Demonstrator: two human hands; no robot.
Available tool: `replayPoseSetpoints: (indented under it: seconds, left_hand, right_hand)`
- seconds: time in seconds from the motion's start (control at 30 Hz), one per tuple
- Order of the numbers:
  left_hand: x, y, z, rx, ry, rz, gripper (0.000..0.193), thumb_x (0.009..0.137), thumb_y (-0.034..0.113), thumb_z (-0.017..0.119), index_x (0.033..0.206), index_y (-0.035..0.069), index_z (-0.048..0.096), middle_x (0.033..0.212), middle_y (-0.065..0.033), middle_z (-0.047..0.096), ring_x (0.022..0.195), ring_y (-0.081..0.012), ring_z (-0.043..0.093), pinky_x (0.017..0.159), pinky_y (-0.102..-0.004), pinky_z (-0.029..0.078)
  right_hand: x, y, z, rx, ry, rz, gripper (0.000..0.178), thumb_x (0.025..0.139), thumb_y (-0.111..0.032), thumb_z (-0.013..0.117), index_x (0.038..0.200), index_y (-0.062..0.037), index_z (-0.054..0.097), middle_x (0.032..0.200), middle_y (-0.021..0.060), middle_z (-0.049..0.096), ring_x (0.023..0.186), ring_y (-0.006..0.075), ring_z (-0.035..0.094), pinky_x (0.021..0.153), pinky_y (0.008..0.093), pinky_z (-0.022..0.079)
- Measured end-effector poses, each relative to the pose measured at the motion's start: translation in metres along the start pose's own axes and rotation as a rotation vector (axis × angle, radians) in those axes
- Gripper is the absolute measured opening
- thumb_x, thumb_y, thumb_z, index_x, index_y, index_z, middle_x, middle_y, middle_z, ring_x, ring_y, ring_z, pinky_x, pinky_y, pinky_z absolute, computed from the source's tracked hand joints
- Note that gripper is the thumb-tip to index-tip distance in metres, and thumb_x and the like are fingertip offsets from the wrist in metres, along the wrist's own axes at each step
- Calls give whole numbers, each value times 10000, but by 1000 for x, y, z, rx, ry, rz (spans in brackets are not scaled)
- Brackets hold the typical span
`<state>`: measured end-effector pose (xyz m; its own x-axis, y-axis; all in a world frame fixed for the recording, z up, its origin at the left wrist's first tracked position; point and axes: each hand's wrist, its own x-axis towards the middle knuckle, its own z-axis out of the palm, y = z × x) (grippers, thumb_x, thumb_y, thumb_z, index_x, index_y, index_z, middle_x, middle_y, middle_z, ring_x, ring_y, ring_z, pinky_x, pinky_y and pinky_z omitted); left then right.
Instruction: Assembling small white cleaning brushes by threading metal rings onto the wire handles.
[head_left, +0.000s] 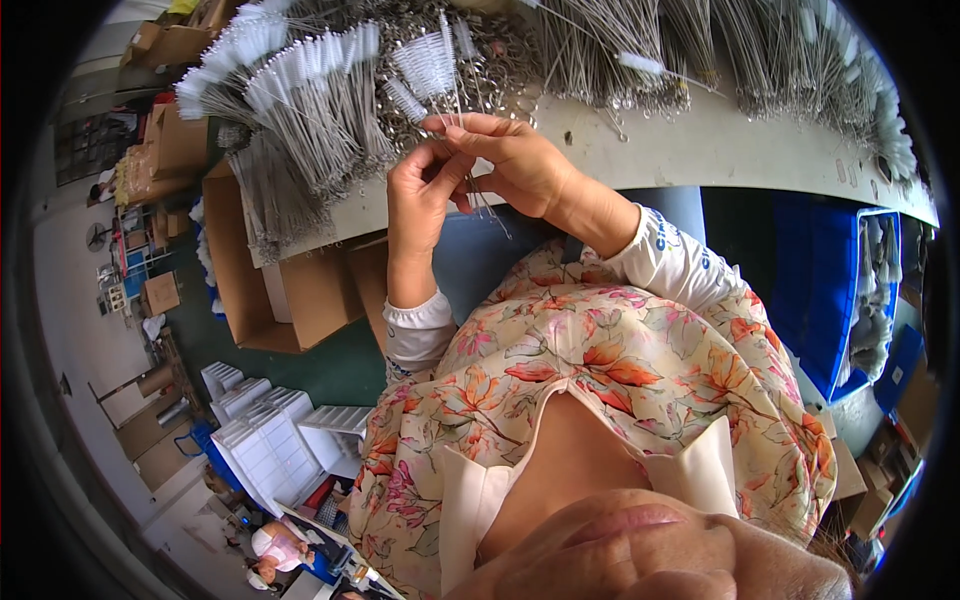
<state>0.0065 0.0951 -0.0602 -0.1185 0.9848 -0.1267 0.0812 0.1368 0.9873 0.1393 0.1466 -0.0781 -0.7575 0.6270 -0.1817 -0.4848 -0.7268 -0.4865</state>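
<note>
Over the near edge of the table, my left hand [418, 205] and my right hand [525, 165] meet, fingertips pinched close together. Both hold thin wire-handled brushes; their bare wire stems [487, 212] stick out below the fingers, and more wire rises above toward the white bristles. How many stems I hold, and which hand grips which, cannot be told exactly. Just beyond my fingers lie white-bristled brushes [424, 66] among a heap of wire loops [508, 68]. To the left is a thick pile of similar brushes [318, 85], bristles pointing away from me.
More wire-stemmed brushes [615, 65] cover the far right of the white table [740, 150]. An open cardboard box [300, 300] stands below its left end. Blue crates [815, 285] are at right, white plastic bins [270, 445] at lower left. Another person [280, 550] sits farther off.
</note>
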Motion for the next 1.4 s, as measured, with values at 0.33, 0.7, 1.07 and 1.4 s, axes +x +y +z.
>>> replayPoseSetpoints:
  seconds: [0.33,0.7,1.07,1.4]
  left_hand:
    - [-18,-15,25,-128,129,24,168,896,169,552,839,13,575,683,-37,561,498,-49,459,390,-203,409]
    - [-14,-14,33,-92,120,65,161,880,131,571,770,14,567,685,-63,598,472,-46,468,386,-192,387]
    - [-12,-15,46,-15,184,166,124,869,99,587,786,7,578,647,-17,582,453,-38,469,398,-185,395]
    - [-9,-9,37,-30,341,712,133,920,59,450,991,-53,449,1008,-222,574,757,-225,639,684,-319,558]
  right_hand:
    - [-20,17,-16,80,89,-65,263,907,-151,517,1119,-10,580,831,86,587,613,177,540,458,302,456]
    - [-30,7,-13,84,161,-90,223,890,-140,546,1072,-22,600,842,69,595,705,170,557,522,314,480]
    - [-29,7,-20,95,182,-97,197,887,-161,557,1028,-37,618,839,45,599,685,147,547,507,287,451]
    - [-69,-12,-32,-716,331,-335,283,888,-276,559,991,-33,660,961,73,631,956,143,543,887,293,386]
